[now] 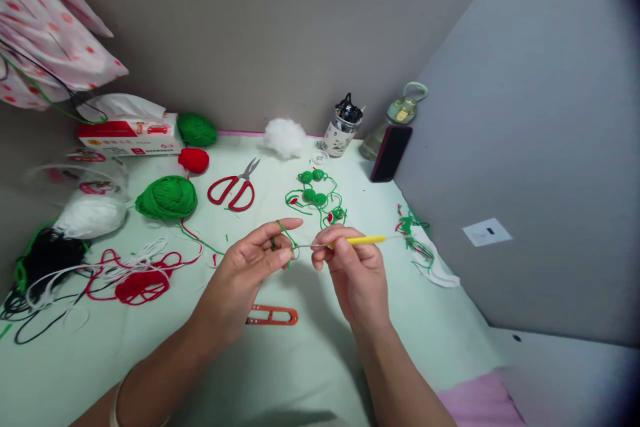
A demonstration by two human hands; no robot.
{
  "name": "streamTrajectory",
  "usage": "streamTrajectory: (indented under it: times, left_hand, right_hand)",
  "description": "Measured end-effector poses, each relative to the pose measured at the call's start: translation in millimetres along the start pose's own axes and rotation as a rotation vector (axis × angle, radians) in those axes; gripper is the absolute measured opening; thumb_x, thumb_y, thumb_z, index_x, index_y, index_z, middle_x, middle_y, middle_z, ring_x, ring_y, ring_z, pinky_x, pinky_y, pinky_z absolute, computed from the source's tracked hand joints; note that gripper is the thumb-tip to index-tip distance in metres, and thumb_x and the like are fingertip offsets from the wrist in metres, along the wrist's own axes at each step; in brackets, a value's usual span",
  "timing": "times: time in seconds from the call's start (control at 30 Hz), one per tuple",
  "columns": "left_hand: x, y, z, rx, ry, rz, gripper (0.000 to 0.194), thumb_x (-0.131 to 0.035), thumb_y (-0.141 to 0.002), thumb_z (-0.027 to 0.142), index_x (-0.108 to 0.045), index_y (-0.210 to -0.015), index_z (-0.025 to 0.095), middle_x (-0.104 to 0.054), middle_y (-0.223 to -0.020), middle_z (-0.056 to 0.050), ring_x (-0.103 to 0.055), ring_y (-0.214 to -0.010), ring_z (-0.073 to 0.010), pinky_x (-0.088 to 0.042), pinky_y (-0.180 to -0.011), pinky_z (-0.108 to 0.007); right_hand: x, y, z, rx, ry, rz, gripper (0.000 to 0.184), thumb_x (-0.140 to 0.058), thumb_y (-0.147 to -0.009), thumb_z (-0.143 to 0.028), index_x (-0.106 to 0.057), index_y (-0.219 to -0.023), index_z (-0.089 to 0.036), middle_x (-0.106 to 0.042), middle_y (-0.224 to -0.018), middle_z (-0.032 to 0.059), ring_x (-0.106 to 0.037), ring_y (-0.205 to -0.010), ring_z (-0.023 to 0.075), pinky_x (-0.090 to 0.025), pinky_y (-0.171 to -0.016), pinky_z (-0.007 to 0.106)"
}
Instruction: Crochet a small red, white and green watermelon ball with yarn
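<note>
My right hand (361, 277) grips a crochet hook (367, 239) by its yellow handle, with the metal shaft pointing left. Facing it, my left hand (245, 273) pinches green yarn (289, 235) between thumb and fingers, and a strand runs up over the raised index finger. The hook's tip meets the yarn at the left fingertips; the stitches there are too small to make out. Below my left hand lie orange thread snips (275, 315), partly hidden by it. Beyond the hands rest several small green crocheted balls (315, 197) with loose tails.
Red-handled scissors (235, 190), a green yarn ball (167, 197) and a tangle of red yarn (145, 285) lie left. White stuffing (285, 137), a pen cup (341, 132), a bottle (395, 119) and a phone (391, 154) line the back. Yarn scraps (416, 240) lie right.
</note>
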State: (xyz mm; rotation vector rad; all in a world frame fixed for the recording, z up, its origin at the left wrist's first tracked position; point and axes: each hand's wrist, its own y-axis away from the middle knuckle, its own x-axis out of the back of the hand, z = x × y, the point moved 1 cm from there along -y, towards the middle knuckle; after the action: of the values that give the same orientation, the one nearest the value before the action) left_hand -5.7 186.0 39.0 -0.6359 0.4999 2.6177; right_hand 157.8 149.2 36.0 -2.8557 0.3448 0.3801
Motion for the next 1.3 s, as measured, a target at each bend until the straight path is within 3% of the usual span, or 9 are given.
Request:
streamTrajectory:
  times: [0.13,0.4,0.5,0.67,0.8,0.93,1.1,1.17,1.3]
  left_hand:
    - [-0.4,0,-6,0.011,-0.055,-0.02,0.041,-0.083,-0.083,0.027,-0.078,-0.124,0.032,-0.064,-0.083,0.001,-0.057,-0.084,-0.0167,-0.046,-0.084,-0.029]
    - [-3.7,-1,0,0.109,-0.019,-0.001,0.032,-0.087,-0.079,0.032,-0.083,-0.109,0.026,-0.067,-0.082,-0.001,-0.056,-0.08,-0.016,-0.044,-0.083,-0.029]
    - [-4.3,-1,2,0.098,0.009,0.011,0.025,-0.085,-0.08,0.032,-0.084,-0.105,0.027,-0.065,-0.077,0.001,-0.055,-0.076,-0.0147,-0.044,-0.082,-0.028]
    - [-4.0,0,-3,0.012,-0.011,0.045,0.042,-0.084,-0.083,0.028,-0.077,-0.124,0.03,-0.064,-0.077,0.003,-0.056,-0.077,-0.0137,-0.044,-0.081,-0.026]
    - [-5.0,0,-6,0.106,0.124,-0.006,0.047,-0.085,-0.081,0.03,-0.074,-0.127,0.023,-0.061,-0.074,0.002,-0.051,-0.066,-0.0114,-0.044,-0.068,-0.024]
    - [-4.6,-3,-3,0.2,0.207,-0.002,0.039,-0.085,-0.081,0.025,-0.078,-0.119,0.019,-0.06,-0.075,0.001,-0.046,-0.06,-0.0085,-0.043,-0.06,-0.022]
    - [-4.7,-1,-2,0.066,0.093,0.027,0.038,-0.086,-0.081,0.023,-0.079,-0.118,0.024,-0.061,-0.077,0.003,-0.049,-0.061,-0.0079,-0.045,-0.058,-0.02]
    - [-5.8,2,-5,0.008,0.032,0.046,0.044,-0.086,-0.081,0.023,-0.077,-0.124,0.029,-0.063,-0.08,0.004,-0.05,-0.061,-0.0079,-0.045,-0.058,-0.02]
    - [-9.2,6,-9,0.026,0.048,0.051,0.048,-0.084,-0.084,0.025,-0.074,-0.13,0.03,-0.059,-0.074,0.005,-0.045,-0.057,-0.0063,-0.041,-0.055,-0.018]
  right_hand:
    - [-3,4,2,0.14,0.131,-0.068,0.014,-0.068,-0.096,-0.029,-0.082,-0.097,-0.026,-0.077,-0.096,0.0066,-0.068,-0.084,0.0174,-0.058,-0.068,0.031]
    - [0,-2,0,-0.082,-0.108,-0.048,0.023,-0.065,-0.098,-0.039,-0.073,-0.087,-0.02,-0.075,-0.083,0.0037,-0.065,-0.06,0.0118,-0.057,-0.057,0.026]
    - [0,0,-3,-0.059,-0.066,-0.078,0.025,-0.058,-0.102,-0.037,-0.07,-0.089,-0.019,-0.074,-0.085,0.0042,-0.067,-0.06,0.0125,-0.059,-0.057,0.027]
    - [2,12,-6,0.434,0.564,-0.124,0.022,-0.053,-0.102,-0.017,-0.073,-0.109,-0.025,-0.074,-0.098,0.0062,-0.073,-0.086,0.0177,-0.062,-0.073,0.032]
    - [-2,19,-5,0.761,1.0,-0.194,0.032,-0.06,-0.096,-0.01,-0.074,-0.119,-0.027,-0.073,-0.101,0.0071,-0.071,-0.092,0.0185,-0.062,-0.076,0.029]
    - [-1,14,-7,0.565,0.644,-0.074,0.028,-0.058,-0.098,-0.01,-0.075,-0.114,-0.025,-0.071,-0.094,0.0057,-0.07,-0.083,0.0158,-0.06,-0.071,0.029]
    - [2,5,-3,0.16,0.148,-0.037,0.022,-0.056,-0.102,-0.026,-0.077,-0.095,-0.024,-0.068,-0.084,0.0026,-0.063,-0.059,0.0127,-0.055,-0.052,0.028]
    - [1,9,1,0.237,0.313,-0.051,0.02,-0.059,-0.1,-0.024,-0.078,-0.102,-0.027,-0.069,-0.089,0.0038,-0.066,-0.065,0.0146,-0.057,-0.057,0.03]
    - [-4,20,7,0.607,0.736,-0.083,0.036,-0.063,-0.096,-0.014,-0.075,-0.123,-0.036,-0.072,-0.101,0.0062,-0.07,-0.087,0.0208,-0.061,-0.073,0.035]
